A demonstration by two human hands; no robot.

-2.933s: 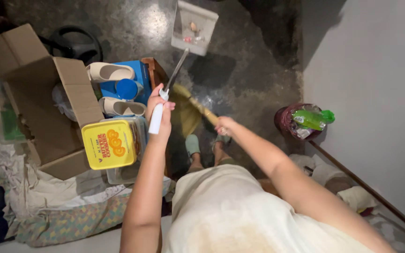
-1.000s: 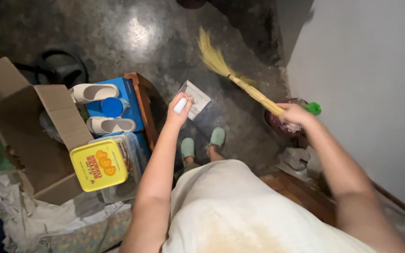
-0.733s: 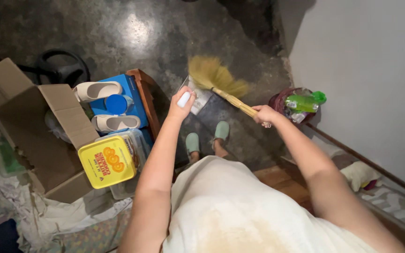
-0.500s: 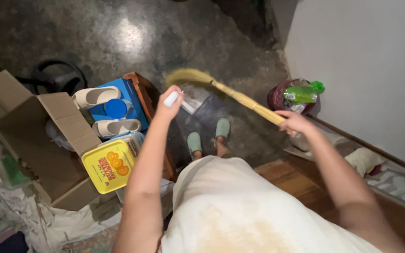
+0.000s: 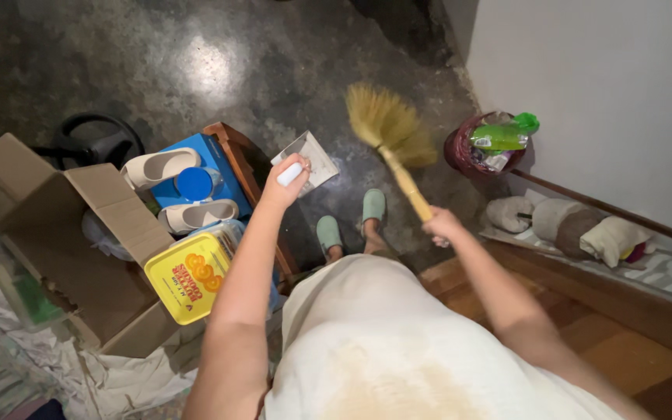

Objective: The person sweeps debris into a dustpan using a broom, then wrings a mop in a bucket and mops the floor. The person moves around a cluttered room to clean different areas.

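Right hand (image 5: 441, 226) closed around straw-coloured grass hand broom (image 5: 389, 132); long axis runs far-left from grip, bristle fan over dark floor (image 5: 196, 54). Left hand (image 5: 281, 187) grips white dustpan handle (image 5: 290, 173); grey dustpan tray (image 5: 309, 158) just left of bristles, apart.

The scene is dim overall, lit from above: a soft white glare patch sits on the dark polished floor (image 5: 196, 66), while the upper corners sink into near-black. The pale wall (image 5: 608, 85) catches the most light. Shadow pools under the person near the slippered feet. The broom head (image 5: 386, 124) is slightly soft with motion blur; wide-angle stretch bends the cardboard box (image 5: 48, 225) at the left edge
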